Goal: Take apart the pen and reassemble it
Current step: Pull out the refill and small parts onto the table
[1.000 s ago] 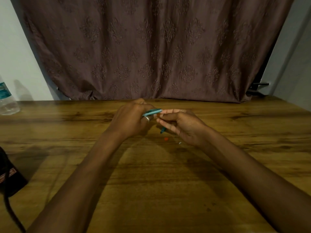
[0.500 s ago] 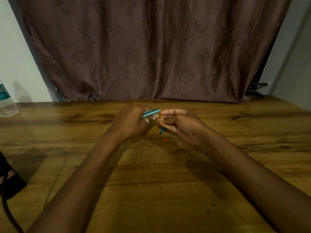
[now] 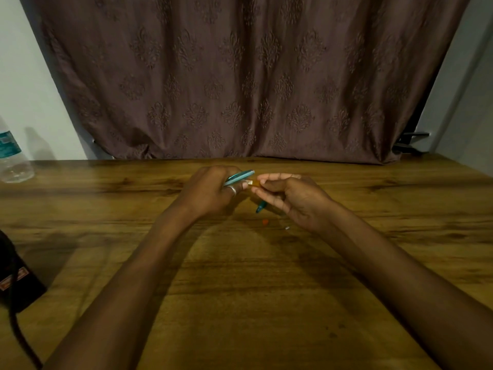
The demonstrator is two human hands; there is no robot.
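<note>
My left hand is closed around a teal pen barrel whose end sticks out to the right above my ringed finger. My right hand pinches a small orange and clear pen part just below that barrel's end. A second teal pen piece pokes out under my right fingers, pointing down at the table. A tiny orange bit and a small silvery bit lie on the wood just below my right hand.
The wooden table stretches out in front of me. A plastic water bottle stands at the far left edge. A dark bag with a cord sits at the near left. A brown patterned curtain hangs behind the table.
Both hands stay close together above the table; the right fingers have shifted slightly on the small orange part beside the barrel's end.
</note>
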